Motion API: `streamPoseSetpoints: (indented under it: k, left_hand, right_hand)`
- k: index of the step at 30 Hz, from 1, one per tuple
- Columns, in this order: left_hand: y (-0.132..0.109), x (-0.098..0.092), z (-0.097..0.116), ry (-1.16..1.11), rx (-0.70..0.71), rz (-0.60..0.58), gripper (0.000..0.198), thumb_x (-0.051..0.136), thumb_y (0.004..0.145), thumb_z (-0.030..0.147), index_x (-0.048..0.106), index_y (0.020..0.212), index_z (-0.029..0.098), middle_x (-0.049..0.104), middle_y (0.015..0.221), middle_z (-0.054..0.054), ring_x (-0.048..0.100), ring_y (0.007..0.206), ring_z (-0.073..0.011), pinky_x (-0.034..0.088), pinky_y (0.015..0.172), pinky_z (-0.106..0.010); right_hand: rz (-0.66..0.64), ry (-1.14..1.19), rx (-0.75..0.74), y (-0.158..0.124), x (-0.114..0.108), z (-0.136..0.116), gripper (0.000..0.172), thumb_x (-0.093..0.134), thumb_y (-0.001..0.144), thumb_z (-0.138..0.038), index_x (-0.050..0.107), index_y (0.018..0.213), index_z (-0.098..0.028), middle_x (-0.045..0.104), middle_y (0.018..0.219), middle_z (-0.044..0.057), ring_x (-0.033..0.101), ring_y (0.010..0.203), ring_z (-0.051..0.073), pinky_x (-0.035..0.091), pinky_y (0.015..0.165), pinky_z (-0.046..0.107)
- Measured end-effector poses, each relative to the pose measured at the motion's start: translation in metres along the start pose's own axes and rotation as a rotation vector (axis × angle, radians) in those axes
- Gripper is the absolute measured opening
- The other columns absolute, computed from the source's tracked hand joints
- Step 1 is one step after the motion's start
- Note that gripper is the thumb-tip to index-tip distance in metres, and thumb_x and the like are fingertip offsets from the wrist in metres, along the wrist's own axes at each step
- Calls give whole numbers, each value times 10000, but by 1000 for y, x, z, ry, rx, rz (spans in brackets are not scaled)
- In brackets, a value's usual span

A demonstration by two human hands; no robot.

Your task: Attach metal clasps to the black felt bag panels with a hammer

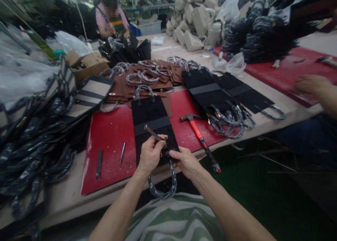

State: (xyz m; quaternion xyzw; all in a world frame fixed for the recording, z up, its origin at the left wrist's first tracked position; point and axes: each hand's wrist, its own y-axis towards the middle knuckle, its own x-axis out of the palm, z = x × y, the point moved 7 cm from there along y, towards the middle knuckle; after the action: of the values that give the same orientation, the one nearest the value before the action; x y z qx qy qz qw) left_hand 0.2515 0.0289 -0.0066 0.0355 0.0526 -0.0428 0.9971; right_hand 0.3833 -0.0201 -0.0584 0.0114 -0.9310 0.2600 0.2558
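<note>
A flat black bag panel (147,111) with plastic-wrapped handles at both ends lies across a red board (110,135) in front of me. My left hand (150,154) is closed around a metal punch (151,131), which tilts up and to the left over the panel. With thumb on top, my right hand (186,161) pinches the panel's near edge beside the base of the near wrapped handle (163,194). What the punch's lower end touches is hidden by my fingers. On the board to the right rests a claw hammer (196,130) with a red and black grip.
Left on the board lie a dark metal bar (99,163) and a thin metal rod (122,153). Brown bag panels (163,72) are heaped behind, black panels (202,88) at right, striped panels (92,90) at left. Co-workers include one at far left (123,19) and a hand (306,84) at right.
</note>
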Motion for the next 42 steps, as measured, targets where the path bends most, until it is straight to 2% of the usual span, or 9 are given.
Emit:
streamPoseSetpoints:
  k: [5, 8, 11, 13, 18, 22, 32, 38, 42]
  left_hand:
    - [-4, -6, -21, -95, -37, 7, 183, 617, 877, 309, 682, 972, 167, 739, 1065, -84, 687, 993, -201, 521, 901, -331]
    - [-5, -8, -26, -190, -40, 18, 185, 640, 871, 325, 665, 961, 166, 740, 1054, -84, 694, 998, -209, 521, 927, -353]
    - [-4, -9, -24, -243, -30, 33, 190, 647, 874, 335, 662, 960, 167, 739, 1044, -85, 698, 987, -209, 521, 945, -369]
    - [-3, -10, -19, -261, -10, 29, 196, 649, 877, 340, 665, 967, 167, 737, 1040, -86, 697, 994, -212, 514, 966, -380]
    - [-2, -12, -10, -346, -4, 18, 196, 664, 876, 346, 666, 964, 171, 736, 1041, -81, 701, 999, -213, 516, 969, -383]
    - [-3, -14, -13, -405, -41, 38, 227, 684, 860, 374, 668, 957, 169, 742, 1027, -82, 704, 1000, -223, 532, 938, -377]
    - [-4, -13, -16, -223, -41, -39, 238, 669, 871, 390, 691, 968, 173, 745, 1077, -101, 687, 1034, -232, 520, 937, -345]
    - [-2, -12, -19, -182, -69, -37, 220, 652, 882, 381, 685, 973, 183, 741, 1103, -96, 683, 1037, -235, 549, 863, -324]
    - [-1, -11, -12, -94, -12, -53, 216, 631, 896, 364, 685, 990, 177, 742, 1094, -100, 684, 1009, -231, 546, 834, -317]
  right_hand:
    - [-6, -93, 16, -4, 2, 5, 362, 835, 588, -413, 660, 728, -129, 636, 605, 12, 532, 480, 109, 403, 433, 224]
    - [39, -152, 9, -5, 1, 4, 325, 815, 610, -394, 640, 695, -133, 605, 565, 3, 505, 455, 96, 348, 400, 201]
    - [63, -101, -92, -5, 3, -1, 282, 806, 606, -350, 626, 674, -144, 554, 548, -25, 438, 445, 69, 299, 392, 186]
    - [23, -92, -138, -5, 5, -4, 285, 803, 608, -360, 618, 659, -149, 541, 547, -26, 427, 450, 70, 288, 392, 187]
    - [-121, -134, -176, -1, 8, -9, 342, 804, 627, -436, 611, 659, -155, 544, 551, -21, 428, 443, 77, 304, 393, 197]
    - [-138, -147, -167, 5, 6, -9, 346, 808, 631, -437, 607, 653, -156, 545, 538, -25, 447, 423, 77, 330, 384, 191]
    - [-85, -104, -103, 15, 3, -3, 333, 818, 629, -418, 621, 679, -154, 574, 532, -25, 489, 406, 87, 397, 377, 192]
    - [-72, -106, -99, 18, 3, -2, 321, 810, 638, -407, 613, 673, -156, 565, 504, -30, 480, 391, 86, 399, 377, 192]
    - [-68, -125, -85, 19, 3, -1, 315, 808, 649, -400, 622, 708, -153, 571, 532, -32, 492, 404, 87, 410, 387, 195]
